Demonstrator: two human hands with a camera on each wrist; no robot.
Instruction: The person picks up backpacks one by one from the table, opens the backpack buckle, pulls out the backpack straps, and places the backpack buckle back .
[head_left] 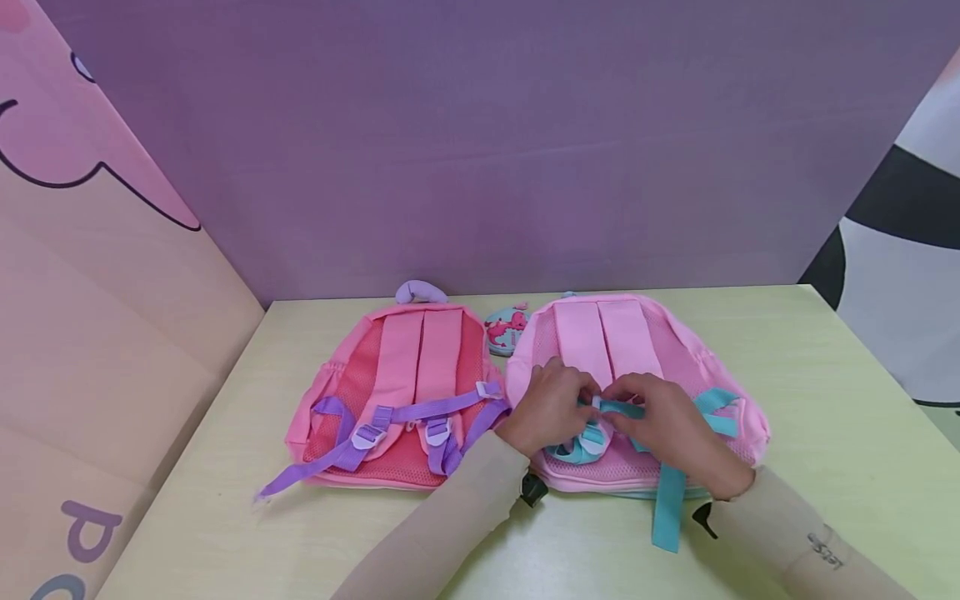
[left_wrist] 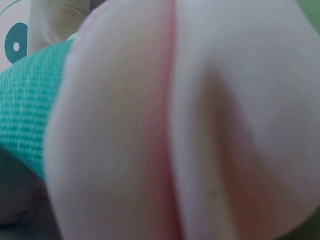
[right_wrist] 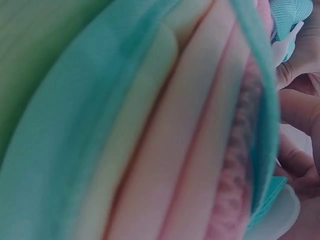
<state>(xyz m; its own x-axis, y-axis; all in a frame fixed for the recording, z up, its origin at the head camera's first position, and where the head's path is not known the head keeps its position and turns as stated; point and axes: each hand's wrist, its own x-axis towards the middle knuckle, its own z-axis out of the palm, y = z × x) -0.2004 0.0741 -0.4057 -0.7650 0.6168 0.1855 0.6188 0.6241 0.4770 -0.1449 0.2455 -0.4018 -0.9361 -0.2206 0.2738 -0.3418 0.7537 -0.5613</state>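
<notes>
A light pink backpack [head_left: 693,362] lies back side up on the table, with teal straps. My left hand [head_left: 551,404] pinches a small white plastic buckle [head_left: 596,402] over the middle of it. From the other side my right hand [head_left: 667,421] pinches the teal strap [head_left: 621,408] right beside that buckle. A loose teal strap end [head_left: 667,517] hangs over the backpack's lower edge. In the right wrist view, fingers [right_wrist: 300,107] show at the right next to white plastic parts [right_wrist: 280,215]. Blurred pink fabric [left_wrist: 115,130] and teal webbing [left_wrist: 30,105] fill the left wrist view.
To the left lies a coral-pink backpack [head_left: 360,342] with purple straps [head_left: 435,408], its side close against the light pink one. A small teal and pink pouch [head_left: 506,329] sits between them at the back. A purple wall [head_left: 480,150] stands behind the pale table [head_left: 217,508].
</notes>
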